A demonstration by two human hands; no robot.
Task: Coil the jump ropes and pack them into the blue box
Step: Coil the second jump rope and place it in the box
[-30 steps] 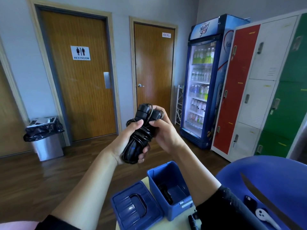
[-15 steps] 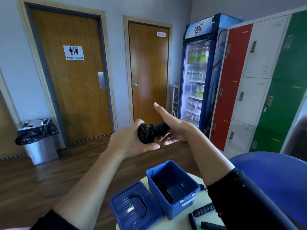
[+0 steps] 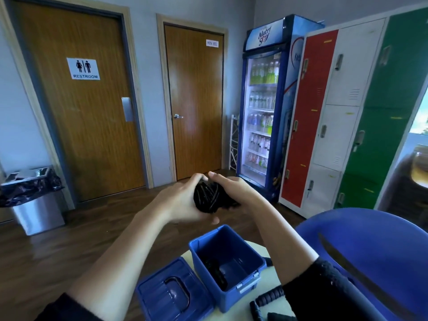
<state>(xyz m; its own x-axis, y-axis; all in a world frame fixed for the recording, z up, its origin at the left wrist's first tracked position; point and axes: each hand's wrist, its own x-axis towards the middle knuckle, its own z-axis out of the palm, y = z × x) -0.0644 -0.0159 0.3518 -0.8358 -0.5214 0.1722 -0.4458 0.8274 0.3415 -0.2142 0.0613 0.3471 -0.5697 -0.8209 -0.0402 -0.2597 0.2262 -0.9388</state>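
Item: coiled black jump rope (image 3: 209,199), clasped between left hand (image 3: 183,202) and right hand (image 3: 234,189), held above the open blue box (image 3: 228,266) on the counter (image 3: 234,315); step: coiling apparently finished; next: lower bundle into box beside the rope already inside.

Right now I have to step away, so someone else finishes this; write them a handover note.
Left hand and right hand: both closed on a coiled jump rope, held above the blue box.
Box: open, on the table, lid beside it, one dark rope already inside.
Left: drop this bundle in, coil the loose rope lying by the box, pack it.
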